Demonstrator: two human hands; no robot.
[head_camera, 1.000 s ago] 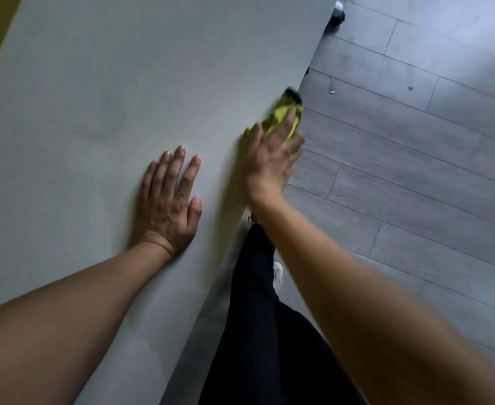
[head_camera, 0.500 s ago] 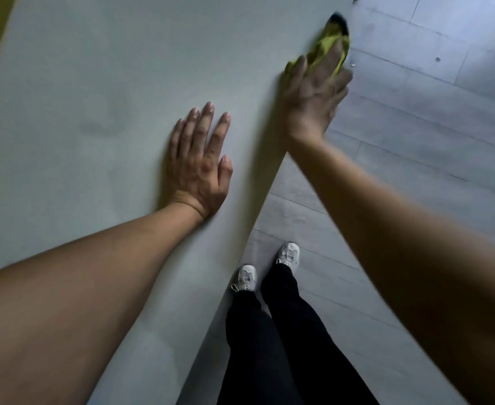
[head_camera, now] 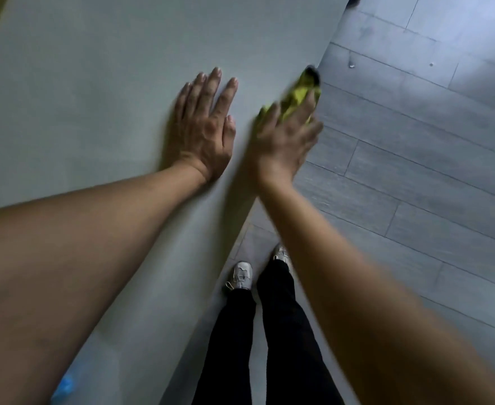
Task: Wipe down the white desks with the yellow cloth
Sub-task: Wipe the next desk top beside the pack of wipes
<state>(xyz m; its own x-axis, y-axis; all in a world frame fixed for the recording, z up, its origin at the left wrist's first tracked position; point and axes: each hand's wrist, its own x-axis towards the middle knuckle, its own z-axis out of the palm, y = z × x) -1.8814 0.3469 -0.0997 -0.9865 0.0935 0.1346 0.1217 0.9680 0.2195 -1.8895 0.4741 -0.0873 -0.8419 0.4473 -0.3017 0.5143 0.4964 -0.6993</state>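
The white desk [head_camera: 94,83] fills the left of the head view, and its right edge runs diagonally down the middle. My left hand [head_camera: 203,127] lies flat on the desk top with its fingers spread. Just to its right, my right hand [head_camera: 284,138] holds the bunched yellow cloth [head_camera: 297,95] against the desk's edge. The thumb lies on top and the fingers wrap over the side. The cloth sticks out beyond the fingertips and has a dark tip. The right hand is blurred.
Grey plank floor [head_camera: 415,171] lies to the right of the desk. My legs in black trousers [head_camera: 269,331] and white shoes [head_camera: 241,274] stand close to the desk edge. A small blue thing [head_camera: 65,387] shows at the bottom left.
The right hand first slid the cloth farther away along the desk edge, then came back toward me beside the left hand. The left hand stays flat on the desk.
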